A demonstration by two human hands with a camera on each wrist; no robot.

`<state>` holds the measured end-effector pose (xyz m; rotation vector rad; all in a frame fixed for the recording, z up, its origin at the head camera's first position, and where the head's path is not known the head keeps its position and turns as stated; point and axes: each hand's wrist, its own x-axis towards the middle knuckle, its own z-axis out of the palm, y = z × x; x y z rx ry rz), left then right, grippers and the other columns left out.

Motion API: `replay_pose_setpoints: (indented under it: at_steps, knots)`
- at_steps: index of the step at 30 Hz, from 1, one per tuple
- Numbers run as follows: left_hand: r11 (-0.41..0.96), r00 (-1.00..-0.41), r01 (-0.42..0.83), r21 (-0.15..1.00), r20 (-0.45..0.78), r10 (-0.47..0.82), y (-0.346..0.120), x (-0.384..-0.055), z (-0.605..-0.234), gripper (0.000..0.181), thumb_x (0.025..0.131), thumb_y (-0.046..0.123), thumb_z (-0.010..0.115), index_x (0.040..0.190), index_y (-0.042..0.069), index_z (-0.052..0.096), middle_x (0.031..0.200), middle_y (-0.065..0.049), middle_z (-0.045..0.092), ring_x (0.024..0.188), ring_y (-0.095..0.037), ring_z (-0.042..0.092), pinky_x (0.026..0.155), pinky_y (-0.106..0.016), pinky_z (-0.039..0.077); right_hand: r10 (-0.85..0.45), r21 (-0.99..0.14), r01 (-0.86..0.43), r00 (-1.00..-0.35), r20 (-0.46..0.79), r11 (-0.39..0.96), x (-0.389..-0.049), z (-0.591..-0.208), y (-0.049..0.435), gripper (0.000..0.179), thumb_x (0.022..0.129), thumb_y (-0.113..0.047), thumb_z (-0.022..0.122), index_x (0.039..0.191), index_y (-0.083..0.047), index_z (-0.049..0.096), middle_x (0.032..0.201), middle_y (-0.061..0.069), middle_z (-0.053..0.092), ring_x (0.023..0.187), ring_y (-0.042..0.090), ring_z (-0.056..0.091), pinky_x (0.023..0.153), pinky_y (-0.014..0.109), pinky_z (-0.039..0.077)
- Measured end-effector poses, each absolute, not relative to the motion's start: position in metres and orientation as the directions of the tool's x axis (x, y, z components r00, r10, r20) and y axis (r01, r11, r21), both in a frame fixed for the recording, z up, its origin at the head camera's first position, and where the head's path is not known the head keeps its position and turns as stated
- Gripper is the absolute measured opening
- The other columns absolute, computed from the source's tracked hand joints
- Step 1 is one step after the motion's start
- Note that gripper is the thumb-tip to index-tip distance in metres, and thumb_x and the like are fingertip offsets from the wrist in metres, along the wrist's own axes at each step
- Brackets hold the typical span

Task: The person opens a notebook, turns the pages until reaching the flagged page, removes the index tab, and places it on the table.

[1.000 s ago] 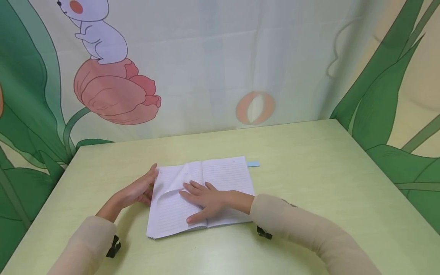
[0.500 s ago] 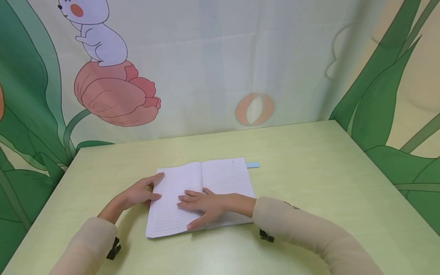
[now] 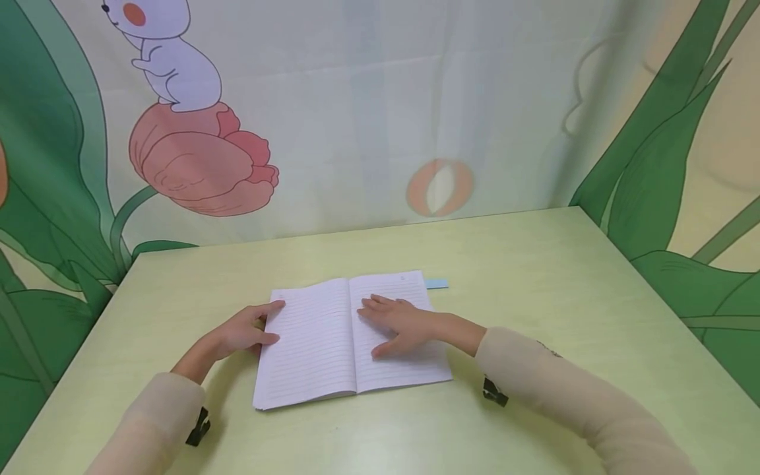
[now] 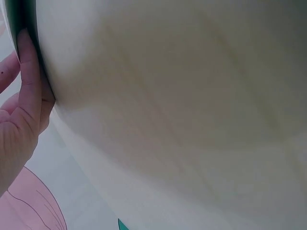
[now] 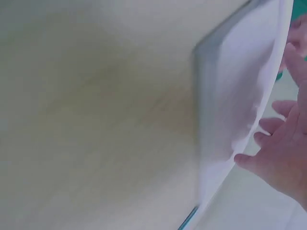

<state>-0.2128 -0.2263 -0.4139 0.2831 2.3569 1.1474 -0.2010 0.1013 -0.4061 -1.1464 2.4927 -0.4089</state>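
An open notebook (image 3: 309,356) with white ruled pages lies flat on the table. My left hand (image 3: 240,332) grips its left edge, thumb and a finger over the page's margin. Other fingers go beneath the notebook's edge, as the left wrist view shows for that hand (image 4: 24,110). My right hand (image 3: 400,323) rests on the right-hand page with fingers spread and fairly straight. The right wrist view has this hand (image 5: 283,153) over the notebook's page (image 5: 240,91). From under the top right corner sticks a light blue strip (image 3: 437,284).
The pale yellow-green table (image 3: 505,264) runs back to a printed curtain (image 3: 332,132) with a white animal and a pink flower. Leaf-patterned cloth (image 3: 653,198) hangs along the right side. A black clip-like piece (image 3: 495,392) sits under the right sleeve, another (image 3: 198,427) under the left.
A curled-up left page has been flattened. My right hand has moved from the left page and centre fold across to the right page. The left hand has shifted its fingers onto the left edge.
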Motion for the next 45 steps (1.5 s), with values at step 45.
replay_pose_setpoints:
  at_steps: [45]
  knots:
    - [0.655,-0.849,-0.052,0.754,-0.379,0.368,-0.224,-0.213,-0.413,0.071,0.083,0.003,0.062,0.143,0.002,0.024,0.121,-0.025,0.037,0.08,-0.023,0.052,0.064,-0.031,0.046,-0.57,-0.388,-0.458,-0.783,-0.25,0.799,-0.233,-0.418,0.152,0.106,0.077,-0.052,0.064,0.145,-0.001,0.002,0.149,0.018,0.01,0.137,0.029,0.004,0.101,0.06,0.005]
